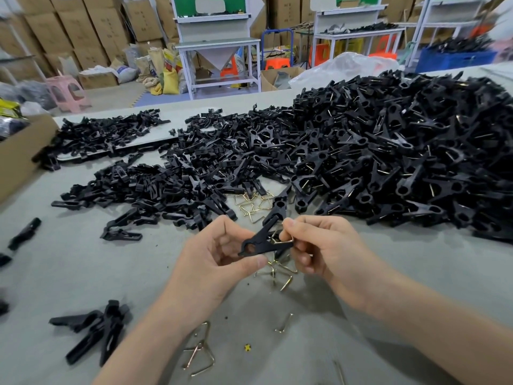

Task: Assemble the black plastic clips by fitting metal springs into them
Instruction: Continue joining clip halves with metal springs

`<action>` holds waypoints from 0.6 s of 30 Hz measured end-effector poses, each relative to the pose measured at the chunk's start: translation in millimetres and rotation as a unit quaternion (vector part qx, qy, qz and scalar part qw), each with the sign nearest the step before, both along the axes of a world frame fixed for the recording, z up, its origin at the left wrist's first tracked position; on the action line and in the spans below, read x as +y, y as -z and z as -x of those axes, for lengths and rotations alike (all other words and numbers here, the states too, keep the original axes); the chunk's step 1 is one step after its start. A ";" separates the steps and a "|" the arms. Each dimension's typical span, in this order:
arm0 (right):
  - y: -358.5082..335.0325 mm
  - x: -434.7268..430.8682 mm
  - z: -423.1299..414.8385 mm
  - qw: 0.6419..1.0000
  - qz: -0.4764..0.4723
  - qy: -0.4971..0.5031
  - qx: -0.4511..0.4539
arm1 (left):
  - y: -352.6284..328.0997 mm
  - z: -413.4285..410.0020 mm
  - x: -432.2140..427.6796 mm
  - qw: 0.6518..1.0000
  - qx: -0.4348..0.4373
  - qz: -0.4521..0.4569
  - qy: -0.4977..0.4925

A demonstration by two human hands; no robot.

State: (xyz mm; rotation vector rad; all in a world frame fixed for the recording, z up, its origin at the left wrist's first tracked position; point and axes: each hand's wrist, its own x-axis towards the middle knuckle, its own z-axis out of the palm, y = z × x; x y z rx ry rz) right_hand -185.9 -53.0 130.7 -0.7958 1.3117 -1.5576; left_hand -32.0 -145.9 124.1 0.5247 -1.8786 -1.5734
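Head view, desk contents listed from left edge to right. Cardboard box (16, 159): brown, open, at the left edge of the grey desk (83, 273), far half. Stray clip pieces (97, 332): a small black cluster lying flat near the near-left corner. Clip halves (155, 187): a loose, low spread of unjoined black plastic parts across the left and middle of the desk, reaching toward the far edge. Bent springs (200, 354): a few brass-coloured wire triangles lying close to the near edge, beside the left forearm. Left hand (219, 259): raised above the middle of the desk, thumb and fingers clamped on the round-holed end of the black clip (263, 241). Black clip: held off the surface between both hands, long end pointing up and away. Loose springs (277, 270): scattered on the desk directly beneath the hands. Metal spring (283, 240): brass wire, touching the clip at its right side. Right hand (324, 248): thumb and forefinger pinched together on the metal spring. Assembled clips (402, 151): a large, deep black heap with wire showing, filling the right side up to the far-right corner.
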 end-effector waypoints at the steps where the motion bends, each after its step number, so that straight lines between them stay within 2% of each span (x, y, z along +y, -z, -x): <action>1: 0.4 -0.1 0.1 1.000 -0.006 -0.004 -0.002 | -0.3 -0.1 0.2 1.000 0.000 -0.001 0.003; 6: -0.6 0.0 0.3 1.000 -0.014 -0.016 0.002 | -1.8 0.1 0.9 1.000 0.002 -0.002 0.008; 12: -2.9 0.0 4.0 1.000 0.026 0.001 -0.010 | -3.0 -0.5 1.0 1.000 0.012 -0.010 -0.001; 18: 3.4 -1.5 0.6 0.999 0.015 0.035 0.021 | -1.9 1.3 3.2 1.000 0.012 -0.019 -0.004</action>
